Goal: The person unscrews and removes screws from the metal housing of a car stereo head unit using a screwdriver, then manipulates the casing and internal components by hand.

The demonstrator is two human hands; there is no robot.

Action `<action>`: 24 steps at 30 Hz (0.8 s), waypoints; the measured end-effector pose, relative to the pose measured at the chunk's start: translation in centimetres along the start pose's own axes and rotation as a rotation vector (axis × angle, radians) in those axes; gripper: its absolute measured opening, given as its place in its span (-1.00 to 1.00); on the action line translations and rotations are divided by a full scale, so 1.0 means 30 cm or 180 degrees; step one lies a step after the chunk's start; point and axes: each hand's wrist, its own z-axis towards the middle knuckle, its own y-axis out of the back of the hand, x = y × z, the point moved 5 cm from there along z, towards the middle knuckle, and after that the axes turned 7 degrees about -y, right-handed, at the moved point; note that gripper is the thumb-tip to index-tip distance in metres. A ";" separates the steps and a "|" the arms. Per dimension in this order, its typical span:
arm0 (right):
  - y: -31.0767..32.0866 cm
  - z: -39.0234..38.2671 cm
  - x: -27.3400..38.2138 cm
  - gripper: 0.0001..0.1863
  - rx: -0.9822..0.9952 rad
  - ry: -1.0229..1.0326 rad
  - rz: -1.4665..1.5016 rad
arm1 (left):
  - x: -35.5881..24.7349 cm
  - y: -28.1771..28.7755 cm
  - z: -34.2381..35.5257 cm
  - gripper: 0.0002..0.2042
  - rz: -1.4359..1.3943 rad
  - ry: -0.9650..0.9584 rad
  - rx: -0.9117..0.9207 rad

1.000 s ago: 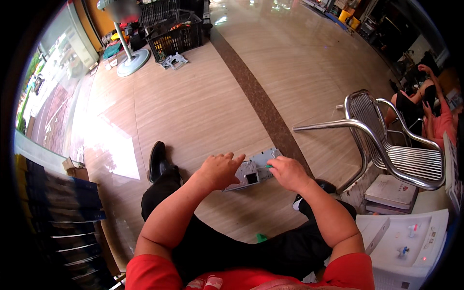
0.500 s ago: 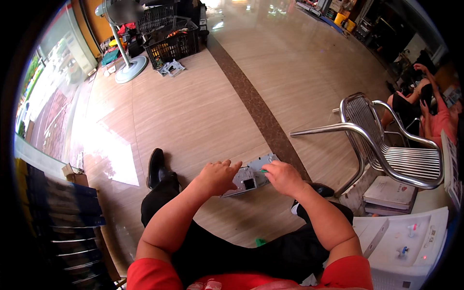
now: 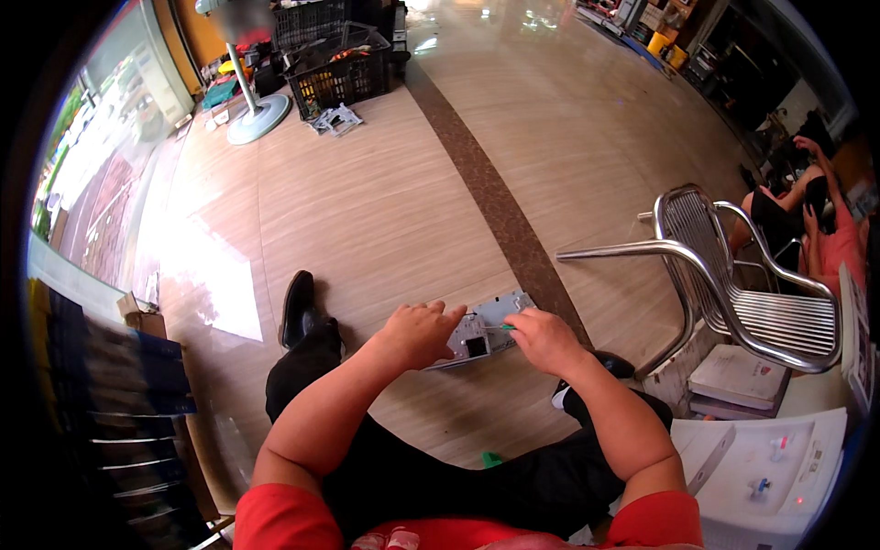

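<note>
On the floor between my feet is a flat silvery-grey metal device (image 3: 502,309) with a square black opening near its middle. My right hand (image 3: 547,339) is closed around a green-handled screwdriver (image 3: 492,327); its thin shaft points left across the device. The palm hides most of the handle, and I cannot tell whether the tip touches anything. Over the device's left end is my left hand (image 3: 420,335), fingers stretched to the right and apart from the thumb. That hand covers the left end, so any contact there is hidden.
A metal armchair (image 3: 779,321) stands on the right, with a seated person (image 3: 830,234) behind it. Books (image 3: 739,374) and a white water dispenser (image 3: 775,477) are at lower right. Stacked blue items (image 3: 137,394) are on the left. Farther off are a fan (image 3: 259,119) and black crates (image 3: 344,82).
The screwdriver's shaft now shows between my hands, where before only a bit of green was visible. My right hand has shifted slightly right. The whole view has tilted a little.
</note>
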 end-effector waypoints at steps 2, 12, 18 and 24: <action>0.000 0.001 0.003 -0.82 0.0011 0.0004 -0.0021 | 0.000 -0.001 0.000 -0.26 0.0032 -0.0001 -0.0016; -0.008 0.003 -0.001 -0.82 -0.0018 0.0090 -0.0019 | -0.013 0.008 -0.004 -0.27 0.0169 -0.0024 0.0012; 0.000 -0.001 0.004 -0.82 -0.0009 0.0077 -0.0011 | -0.014 0.004 0.002 -0.27 0.0117 -0.0025 0.0016; -0.002 -0.004 -0.003 -0.82 -0.0062 0.0115 -0.0035 | -0.022 0.010 0.001 -0.27 0.0142 0.0006 0.0089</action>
